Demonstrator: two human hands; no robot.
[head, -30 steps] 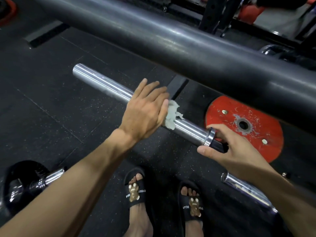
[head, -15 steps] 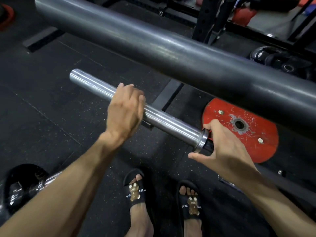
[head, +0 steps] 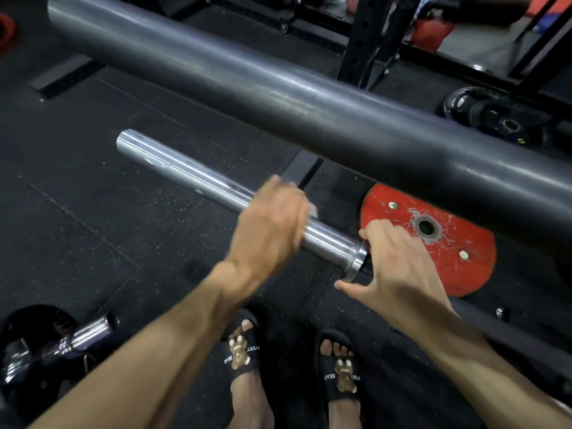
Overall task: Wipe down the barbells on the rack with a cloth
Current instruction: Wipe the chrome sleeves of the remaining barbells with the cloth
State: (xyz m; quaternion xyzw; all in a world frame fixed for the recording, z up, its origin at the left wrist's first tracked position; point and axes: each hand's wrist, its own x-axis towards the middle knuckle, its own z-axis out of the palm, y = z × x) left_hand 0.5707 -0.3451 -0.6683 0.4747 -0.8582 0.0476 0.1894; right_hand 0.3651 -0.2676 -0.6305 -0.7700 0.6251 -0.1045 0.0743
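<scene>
On the chrome sleeve (head: 198, 178) of the barbell, well above the black rubber floor (head: 77, 230): left hand (head: 269, 230) wrapped over the top, fingers curled round the sleeve, a sliver of the pale cloth (head: 312, 209) showing at the fingertips, the rest hidden under the palm. Half a second back this hand sat further out toward the free end; a second back it lay nearer the collar, fingers flatter, cloth bunched in plain sight. So: a stroke out and back, now returning toward the collar (head: 356, 264). Hand is motion-blurred, consistent with a fast rub. Right hand (head: 399, 267) stays clamped round the bar just inside the collar, thumb spread below, steadying it throughout. Thick dark bar (head: 309, 109) crosses in front, nearer the camera, untouched. Red plate (head: 448, 267) lies flat on the floor behind. Judgement: this sleeve is mid-wipe, several passes in; the shaft beyond the collar and the other bars look not yet done.
</scene>
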